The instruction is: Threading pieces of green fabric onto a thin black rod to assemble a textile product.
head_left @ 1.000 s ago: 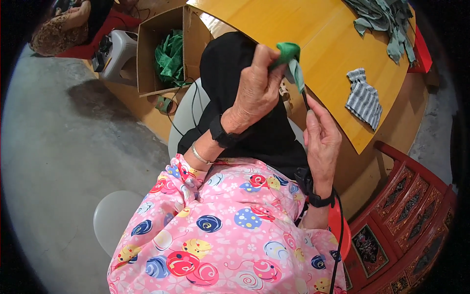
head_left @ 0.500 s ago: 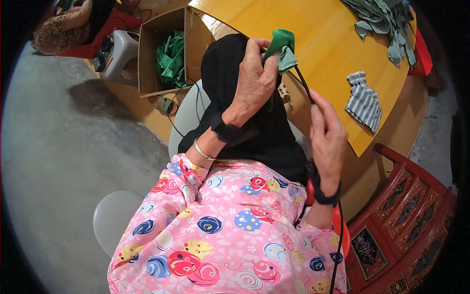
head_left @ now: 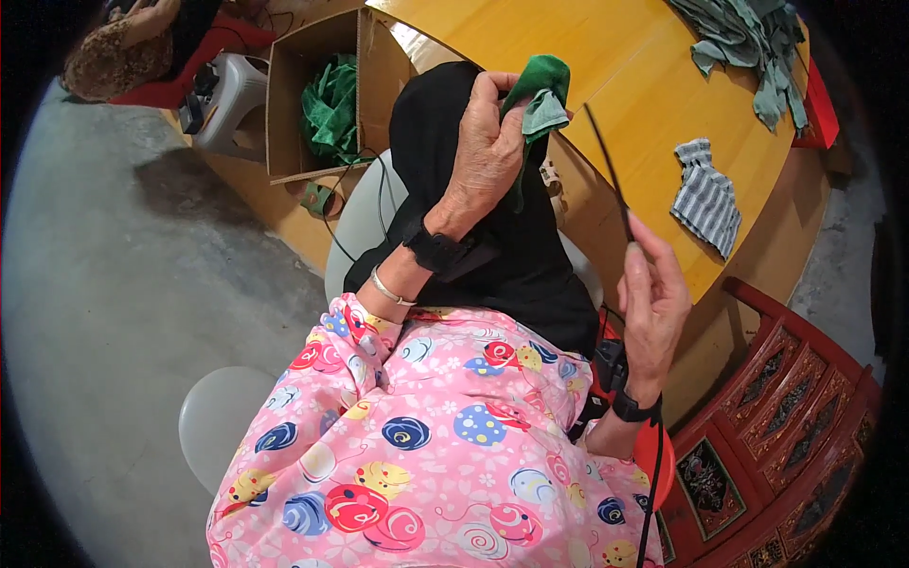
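In front of me, above my black-clad lap, my left hand (head_left: pixel 485 156) pinches a small green cloth piece (head_left: pixel 546 83). Its upper part is dark and velvety, and a paler green fold shows below. My right hand (head_left: pixel 657 312), farther right and lower, grips a thin black rod (head_left: pixel 607 156) between thumb and fingers. The rod slants up and leftward, its tip beside the cloth but apart from it. Black bands circle both wrists, and a dark cord hangs down from the right one.
A yellow table (head_left: pixel 634 66) holds a grey-striped cloth piece (head_left: pixel 705 204) and a pile of grey-green cloth (head_left: pixel 743 47). Left of it stands a cardboard box (head_left: pixel 386 71) with green fabric (head_left: pixel 329 109). A carved red wooden chair (head_left: pixel 772 407) is at right. Another person (head_left: pixel 123 57) shows at upper left.
The rod's tip was at the cloth's lower edge and has come away from it. My right hand has drawn back, down and to the right; my left hand has barely moved.
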A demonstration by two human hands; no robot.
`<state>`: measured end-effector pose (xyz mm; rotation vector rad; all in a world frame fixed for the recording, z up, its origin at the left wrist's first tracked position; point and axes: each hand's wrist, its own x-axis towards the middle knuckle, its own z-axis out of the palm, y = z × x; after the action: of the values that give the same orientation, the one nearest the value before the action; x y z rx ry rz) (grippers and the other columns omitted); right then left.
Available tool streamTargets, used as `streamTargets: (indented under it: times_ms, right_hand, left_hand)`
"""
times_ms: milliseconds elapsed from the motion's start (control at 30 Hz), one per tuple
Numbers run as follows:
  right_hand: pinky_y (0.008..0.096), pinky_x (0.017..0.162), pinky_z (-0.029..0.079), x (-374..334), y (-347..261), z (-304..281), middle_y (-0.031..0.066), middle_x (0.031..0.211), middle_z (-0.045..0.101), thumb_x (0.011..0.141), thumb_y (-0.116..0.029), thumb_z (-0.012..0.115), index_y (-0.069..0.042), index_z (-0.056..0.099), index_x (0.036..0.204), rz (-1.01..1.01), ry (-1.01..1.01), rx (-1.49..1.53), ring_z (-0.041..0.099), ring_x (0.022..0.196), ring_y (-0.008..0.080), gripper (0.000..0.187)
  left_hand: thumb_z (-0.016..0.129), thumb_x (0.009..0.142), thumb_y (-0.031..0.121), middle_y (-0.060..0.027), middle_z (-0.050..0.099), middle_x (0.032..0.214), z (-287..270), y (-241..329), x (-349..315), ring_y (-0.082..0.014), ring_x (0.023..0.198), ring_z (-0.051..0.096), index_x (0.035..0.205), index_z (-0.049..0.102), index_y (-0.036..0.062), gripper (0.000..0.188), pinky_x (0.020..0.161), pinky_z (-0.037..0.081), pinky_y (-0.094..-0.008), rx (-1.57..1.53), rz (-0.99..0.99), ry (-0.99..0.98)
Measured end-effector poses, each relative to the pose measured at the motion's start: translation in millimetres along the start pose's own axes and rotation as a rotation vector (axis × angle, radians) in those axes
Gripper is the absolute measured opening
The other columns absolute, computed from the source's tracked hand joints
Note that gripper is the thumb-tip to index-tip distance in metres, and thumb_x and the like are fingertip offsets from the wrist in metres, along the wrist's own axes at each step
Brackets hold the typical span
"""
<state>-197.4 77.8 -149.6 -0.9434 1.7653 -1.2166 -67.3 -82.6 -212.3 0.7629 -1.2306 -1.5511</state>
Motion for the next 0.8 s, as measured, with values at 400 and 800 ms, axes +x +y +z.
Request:
streamTargets:
  times_ms: [400,800]
  right_hand:
    - [0.0171,0.044,0.028,11,2,21,-0.0055,0.070,0.048,0.091,-0.010,0.048,-0.008,0.058,0.115,0.144,-0.051,0.044,0.035,0.050,0.0016,0.026]
    - [0.0166,0.046,0.030,41,8,45,-0.0032,0.077,0.049,0.092,-0.011,0.046,-0.003,0.053,0.117,0.068,-0.043,0.186,0.036,0.053,0.0021,0.027]
  left_hand:
    - [0.037,0.095,0.006,-0.0156,0.061,0.097,2,-3,-4,-0.0177,0.092,0.061,0.106,0.036,0.0009,0.012,0.079,0.049,-0.0255,0.184,0.098,-0.059]
    - [0.050,0.088,0.002,-0.0137,0.062,0.081,19,-5,-24,-0.0145,0.079,0.062,0.105,0.039,0.0005,0.020,0.065,0.047,-0.0256,0.462,0.164,-0.081]
